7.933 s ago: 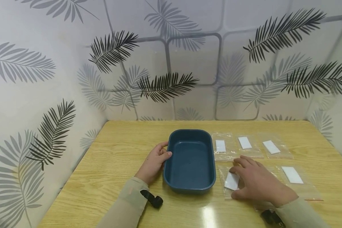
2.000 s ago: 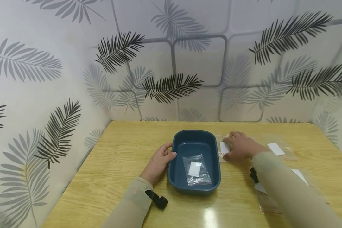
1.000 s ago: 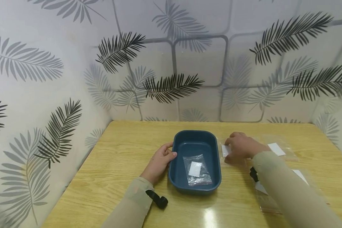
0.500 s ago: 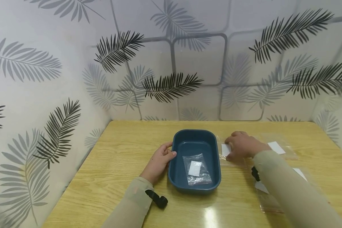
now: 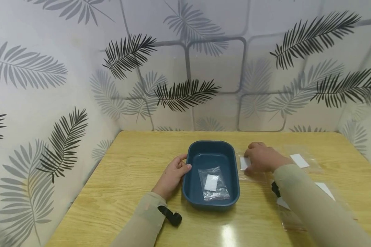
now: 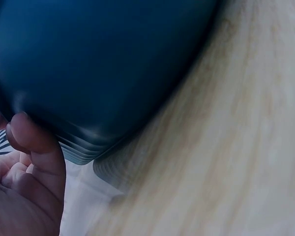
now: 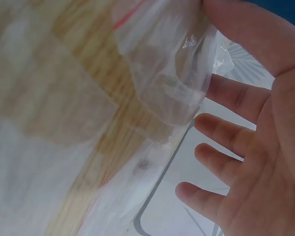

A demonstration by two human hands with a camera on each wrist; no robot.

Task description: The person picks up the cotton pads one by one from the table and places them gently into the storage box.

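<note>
My left hand (image 5: 172,176) grips the left rim of a deep blue plastic tub (image 5: 211,206), thumb over the edge and fingers outside, as the left wrist view also shows. In the tub lies a clear zip bag (image 5: 219,193) with a white rectangular piece (image 5: 211,183) inside. Just right of the tub, my right hand (image 5: 264,158) is over another zip bag (image 5: 253,176) with a white piece (image 5: 244,163) in it. The right wrist view shows this bag's film (image 7: 162,73) pinched between thumb and index finger, the other fingers spread.
Further right on the wooden table (image 5: 136,164) lies a zip bag with a white piece (image 5: 299,161). Nearer, more bags (image 5: 292,219) are partly hidden under my right sleeve (image 5: 315,206). A leaf-patterned wall (image 5: 213,68) rises behind the table.
Since the earliest frame, the bag from the near row has come to lie in the tub, and my right hand has moved to the far-row bag beside it. Over the last second little differs.
</note>
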